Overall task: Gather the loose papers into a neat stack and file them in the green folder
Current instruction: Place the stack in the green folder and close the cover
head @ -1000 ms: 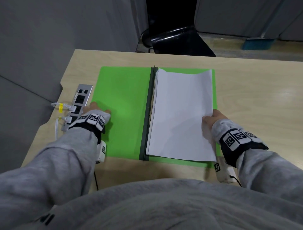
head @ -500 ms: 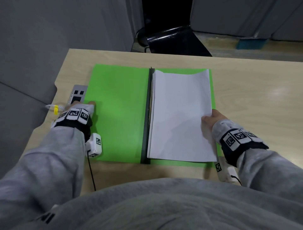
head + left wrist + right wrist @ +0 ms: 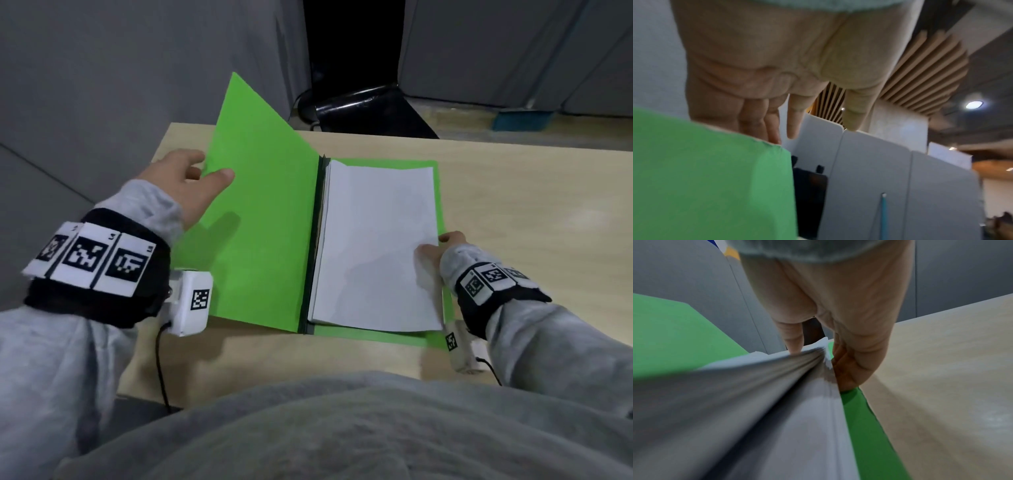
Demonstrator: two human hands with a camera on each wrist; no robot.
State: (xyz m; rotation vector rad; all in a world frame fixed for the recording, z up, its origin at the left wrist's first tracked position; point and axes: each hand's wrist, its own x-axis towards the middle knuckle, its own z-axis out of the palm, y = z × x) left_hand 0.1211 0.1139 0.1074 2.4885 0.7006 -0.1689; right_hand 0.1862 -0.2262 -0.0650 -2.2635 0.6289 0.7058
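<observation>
The green folder point(image 3: 260, 222) lies open on the table, its dark spine down the middle. My left hand point(image 3: 197, 171) pinches the outer edge of the left cover, thumb on the inner face and fingers behind, and holds it raised and tilted. In the left wrist view the cover point(image 3: 705, 178) fills the lower left below the left hand point(image 3: 777, 65). A white paper stack point(image 3: 376, 246) rests on the right half. My right hand point(image 3: 438, 245) grips its right edge, thumb on top, fingers under the sheets point(image 3: 797, 418) against the back cover point(image 3: 869, 426).
The light wooden table point(image 3: 531, 222) extends bare to the right of the folder. A black chair point(image 3: 370, 109) stands beyond the far edge. Grey partition panels point(image 3: 102, 85) rise close on the left and behind.
My left hand went to the left cover's outer edge, took hold and lifted the flat cover up toward the spine. My right hand stayed on the paper stack's edge.
</observation>
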